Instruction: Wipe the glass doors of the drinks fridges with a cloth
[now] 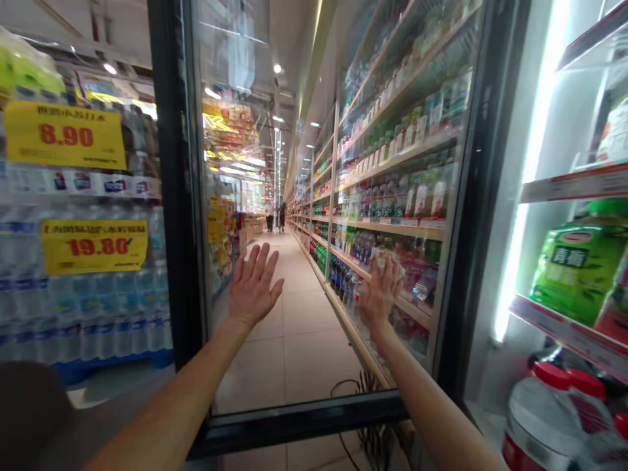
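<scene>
In front of me stands a glass door [289, 366] in a black frame [299, 418]. My left hand [254, 284] lies flat against the glass left of the middle, fingers spread, holding nothing. On the right part of the pane, my right hand [377, 297] presses a crumpled pale cloth [390, 261] to the glass. The fingers curve over the cloth and hide part of it. Both arms reach forward from below.
Stacked water bottles [108, 301] with yellow price signs [95, 245] stand at left. At right are lit cooler shelves [572, 190] with a green drink bottle [579, 261] and red-capped jugs [544, 418]. Black cables [375, 438] lie low behind the door. Two people stand far down the aisle.
</scene>
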Demonstrator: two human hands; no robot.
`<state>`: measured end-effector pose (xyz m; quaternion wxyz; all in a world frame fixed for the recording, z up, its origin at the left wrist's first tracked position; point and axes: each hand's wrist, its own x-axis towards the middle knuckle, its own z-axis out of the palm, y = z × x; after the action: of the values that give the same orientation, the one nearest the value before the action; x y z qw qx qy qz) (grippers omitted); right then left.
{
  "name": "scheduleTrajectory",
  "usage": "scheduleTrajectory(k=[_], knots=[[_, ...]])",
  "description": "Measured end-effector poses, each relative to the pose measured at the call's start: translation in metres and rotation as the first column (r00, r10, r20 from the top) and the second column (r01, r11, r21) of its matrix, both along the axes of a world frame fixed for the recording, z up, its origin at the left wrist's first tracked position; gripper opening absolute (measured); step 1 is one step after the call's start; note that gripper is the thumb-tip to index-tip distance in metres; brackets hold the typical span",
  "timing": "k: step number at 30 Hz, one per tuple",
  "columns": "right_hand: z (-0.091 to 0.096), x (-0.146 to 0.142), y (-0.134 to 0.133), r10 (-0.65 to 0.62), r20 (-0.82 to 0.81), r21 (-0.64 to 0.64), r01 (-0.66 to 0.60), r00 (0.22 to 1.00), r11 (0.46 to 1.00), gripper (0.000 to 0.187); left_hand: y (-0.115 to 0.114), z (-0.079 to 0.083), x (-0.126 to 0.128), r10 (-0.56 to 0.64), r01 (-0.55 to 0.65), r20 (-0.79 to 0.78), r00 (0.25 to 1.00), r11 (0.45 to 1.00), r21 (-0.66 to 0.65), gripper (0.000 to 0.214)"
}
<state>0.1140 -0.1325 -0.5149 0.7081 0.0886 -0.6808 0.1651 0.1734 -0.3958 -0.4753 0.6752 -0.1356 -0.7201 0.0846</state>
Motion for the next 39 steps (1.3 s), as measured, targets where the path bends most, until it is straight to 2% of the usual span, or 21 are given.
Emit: scheduleTrajectory(k=[2, 4, 6, 8, 10, 12, 14, 16, 17, 19, 21, 22, 25, 27, 29, 31, 33, 35, 36, 37, 39], knots=[[-0.012, 0.011, -0.033, 0.09, 0.005, 0.238, -0.088, 0.996, 0.967, 0.044, 0.0, 0.0, 0.0, -0.002, 0.002, -0.005, 1.0, 1.0, -0.007, 0.065], [-0.023, 0.017, -0.054, 0.174, 0.029, 0.44, -0.169, 0.984, 0.882, 0.04, -0.001, 0.0, 0.0, -0.004, 0.004, 0.01, 1.0, 1.0, -0.004, 0.065], [-0.026, 0.016, -0.048, 0.193, 0.026, 0.5, -0.18, 0.981, 0.847, 0.038, -0.001, 0.0, 0.001, -0.002, 0.002, 0.024, 1.0, 1.0, 0.006, 0.064], [-0.018, 0.007, -0.021, 0.132, -0.007, 0.399, -0.118, 0.991, 0.909, 0.041, -0.001, 0.0, 0.001, 0.01, -0.01, 0.026, 1.0, 1.0, 0.009, 0.062], [-0.002, -0.005, 0.013, 0.045, -0.019, 0.188, -0.04, 0.999, 0.981, 0.046, 0.0, 0.0, 0.002, 0.028, -0.029, 0.015, 0.999, 1.0, 0.002, 0.061], [0.015, -0.013, 0.034, -0.002, 0.001, -0.029, 0.002, 1.0, 1.0, 0.051, 0.0, 0.0, 0.002, 0.04, -0.04, -0.006, 0.999, 0.999, -0.011, 0.061], [0.024, -0.013, 0.031, -0.002, -0.013, -0.14, 0.0, 1.0, 0.99, 0.054, 0.0, 0.0, 0.002, 0.042, -0.043, -0.025, 0.999, 0.999, -0.021, 0.063], [0.021, -0.007, 0.008, 0.025, -0.033, -0.056, -0.027, 0.999, 0.998, 0.054, 0.0, 0.0, 0.002, 0.032, -0.033, -0.028, 0.999, 0.999, -0.02, 0.065], [0.017, -0.002, -0.005, 0.046, -0.031, 0.054, -0.044, 0.998, 0.998, 0.052, 0.0, 0.0, 0.002, 0.025, -0.025, -0.024, 0.999, 1.0, -0.015, 0.066], [0.009, 0.004, -0.023, 0.094, -0.02, 0.295, -0.084, 0.995, 0.952, 0.048, -0.001, 0.0, 0.002, 0.011, -0.011, -0.012, 1.0, 1.0, -0.006, 0.066], [0.005, 0.004, -0.017, 0.105, -0.017, 0.39, -0.09, 0.994, 0.916, 0.045, -0.001, 0.0, 0.002, 0.004, -0.004, -0.012, 1.0, 1.0, -0.005, 0.066], [0.006, 0.001, -0.005, 0.088, -0.023, 0.359, -0.074, 0.996, 0.93, 0.044, -0.001, 0.0, 0.002, 0.003, -0.003, -0.015, 1.0, 1.0, -0.007, 0.066], [0.022, -0.016, 0.053, -0.014, 0.002, 0.032, 0.014, 1.0, 0.999, 0.049, 0.0, 0.0, 0.003, 0.005, -0.005, -0.03, 1.0, 1.0, -0.014, 0.066], [0.034, -0.025, 0.081, -0.049, 0.018, -0.218, 0.052, 0.999, 0.975, 0.052, 0.001, -0.001, 0.003, 0.007, -0.007, -0.022, 1.0, 1.0, -0.011, 0.067], [0.039, -0.027, 0.083, -0.049, 0.019, -0.322, 0.053, 0.999, 0.945, 0.054, 0.001, -0.001, 0.003, 0.007, -0.007, -0.016, 1.0, 1.0, -0.007, 0.066], [0.033, -0.021, 0.059, -0.023, 0.029, -0.229, 0.029, 0.999, 0.973, 0.053, 0.001, -0.001, 0.003, 0.013, -0.014, -0.016, 1.0, 1.0, -0.009, 0.066], [0.021, -0.012, 0.026, 0.025, 0.035, 0.033, -0.026, 0.999, 0.999, 0.049, 0.0, 0.0, 0.003, 0.023, -0.024, -0.025, 0.999, 1.0, -0.02, 0.064], [0.009, -0.004, 0.006, 0.083, 0.027, 0.324, -0.088, 0.996, 0.942, 0.045, 0.0, 0.0, 0.003, 0.029, -0.03, -0.022, 0.999, 0.999, -0.024, 0.063], [0.006, -0.003, 0.005, 0.101, 0.025, 0.401, -0.103, 0.995, 0.91, 0.044, 0.0, 0.0, 0.004, 0.028, -0.028, -0.017, 0.999, 0.999, -0.024, 0.063], [0.007, -0.003, 0.012, 0.102, 0.027, 0.392, -0.104, 0.994, 0.914, 0.043, 0.0, 0.0, 0.004, 0.024, -0.025, -0.01, 1.0, 0.999, -0.02, 0.063], [0.018, -0.01, 0.041, 0.063, 0.043, 0.17, -0.07, 0.997, 0.983, 0.044, 0.0, 0.0, 0.004, 0.018, -0.018, 0.001, 1.0, 1.0, -0.013, 0.063]])
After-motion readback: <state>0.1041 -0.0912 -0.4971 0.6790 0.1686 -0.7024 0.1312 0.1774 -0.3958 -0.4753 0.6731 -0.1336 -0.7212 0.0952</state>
